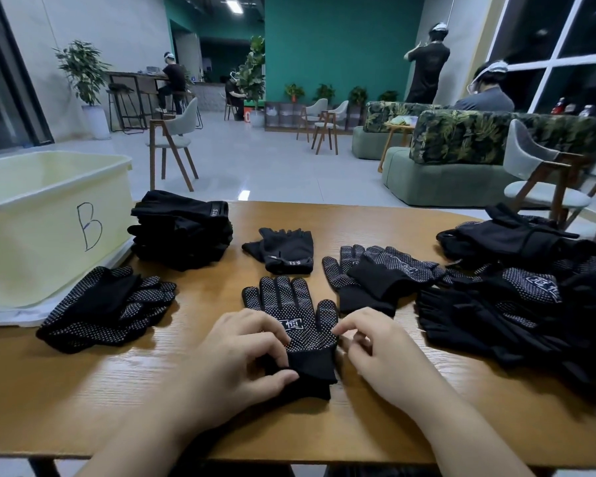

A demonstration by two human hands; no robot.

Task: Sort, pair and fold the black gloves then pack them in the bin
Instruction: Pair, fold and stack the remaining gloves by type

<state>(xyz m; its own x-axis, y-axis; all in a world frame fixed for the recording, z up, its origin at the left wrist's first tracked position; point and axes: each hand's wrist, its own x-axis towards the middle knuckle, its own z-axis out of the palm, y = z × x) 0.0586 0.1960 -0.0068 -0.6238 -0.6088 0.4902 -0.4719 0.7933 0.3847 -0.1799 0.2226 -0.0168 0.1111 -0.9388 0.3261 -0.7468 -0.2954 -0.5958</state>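
Observation:
A black glove with white grip dots (291,306) lies flat, fingers pointing away, on the wooden table (375,418) in front of me. My left hand (241,352) pinches its left cuff edge between thumb and fingers. My right hand (375,352) touches the glove's right edge near the thumb with curled fingertips. A pale yellow bin marked "B" (49,228) stands at the far left.
A stack of folded dotted gloves (107,309) lies by the bin. A pile of plain black gloves (183,232) sits behind it. One fingerless glove (283,251) and a dotted pair (375,277) lie mid-table. A loose heap of gloves (523,297) fills the right side.

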